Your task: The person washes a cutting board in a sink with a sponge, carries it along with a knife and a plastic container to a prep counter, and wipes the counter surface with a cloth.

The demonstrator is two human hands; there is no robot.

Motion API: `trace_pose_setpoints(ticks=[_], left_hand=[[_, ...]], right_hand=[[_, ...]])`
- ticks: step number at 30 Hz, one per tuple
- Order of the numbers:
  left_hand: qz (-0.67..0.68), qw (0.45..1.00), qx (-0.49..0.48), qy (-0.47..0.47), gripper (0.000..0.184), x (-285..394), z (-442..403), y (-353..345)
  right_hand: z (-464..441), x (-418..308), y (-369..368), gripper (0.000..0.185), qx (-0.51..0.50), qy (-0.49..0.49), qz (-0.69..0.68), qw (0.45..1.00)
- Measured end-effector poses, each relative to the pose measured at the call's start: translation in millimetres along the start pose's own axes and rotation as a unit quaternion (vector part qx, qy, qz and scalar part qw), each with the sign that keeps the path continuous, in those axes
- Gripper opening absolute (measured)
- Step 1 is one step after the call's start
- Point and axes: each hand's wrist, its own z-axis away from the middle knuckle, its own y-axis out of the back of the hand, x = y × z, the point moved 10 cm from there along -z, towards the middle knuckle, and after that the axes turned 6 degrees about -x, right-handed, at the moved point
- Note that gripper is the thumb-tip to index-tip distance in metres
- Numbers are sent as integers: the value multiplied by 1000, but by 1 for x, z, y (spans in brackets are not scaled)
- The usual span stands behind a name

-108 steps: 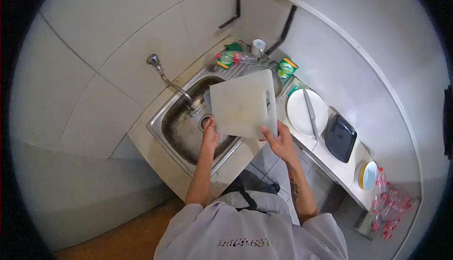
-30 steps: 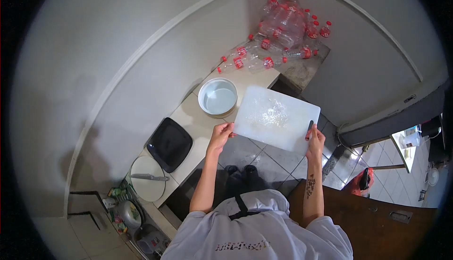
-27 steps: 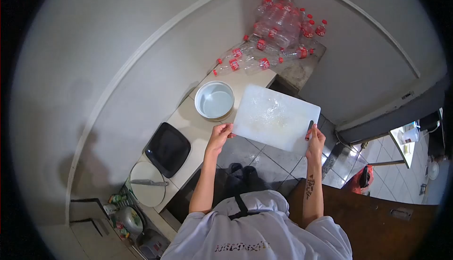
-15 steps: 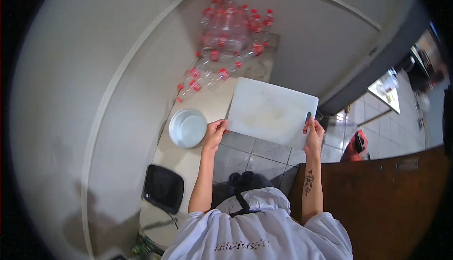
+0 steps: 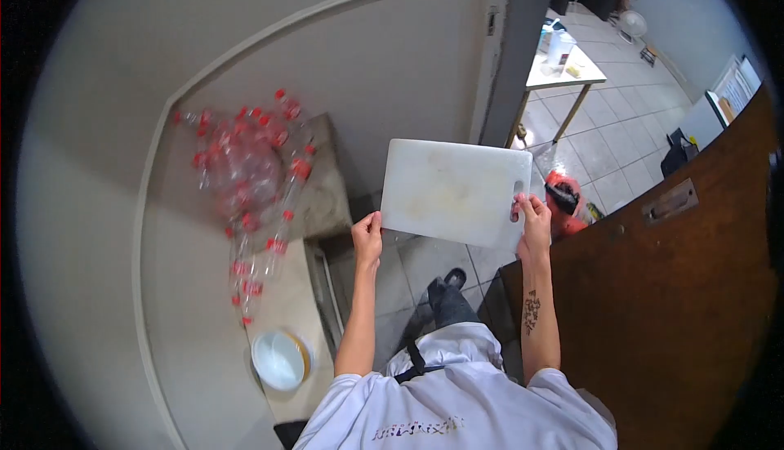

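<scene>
A white cutting board (image 5: 453,193) with faint stains is held out flat in front of me. My left hand (image 5: 367,238) grips its near left corner, thumb on top. My right hand (image 5: 534,223) is closed on the right edge, with fingers through the dark handle slot. The fingers beneath the board are partly hidden.
Several clear plastic bottles with red caps (image 5: 245,164) are heaped on a counter (image 5: 314,287) at left, near a white bowl (image 5: 279,358). A brown wooden door (image 5: 653,311) stands at right. Through the doorway are a red bag (image 5: 565,205) and a white table (image 5: 588,73).
My view has turned to the right and moved toward the doorway. The bottles and bowl now lie further left and lower. Both hands keep hold of the cutting board.
</scene>
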Motion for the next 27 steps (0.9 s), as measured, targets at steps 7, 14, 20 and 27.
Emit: trace_pose_setpoints(ticks=[7, 14, 20, 27], left_hand=[[-44, 988, -132, 62, 29, -30, -144, -156], [-52, 928, -336, 149, 30, -65, -199, -362], [-109, 833, -526, 130, 34, -68, -226, -526], [-111, 675, -689, 241, 50, -80, -251, -680]], right_hand=[[-102, -32, 50, 23, 88, -30, 70, 993], [-132, -84, 104, 25, 222, 65, 163, 959], [-162, -104, 172, 41, 390, 100, 313, 860], [-164, -110, 234, 40, 588, 114, 270, 754]])
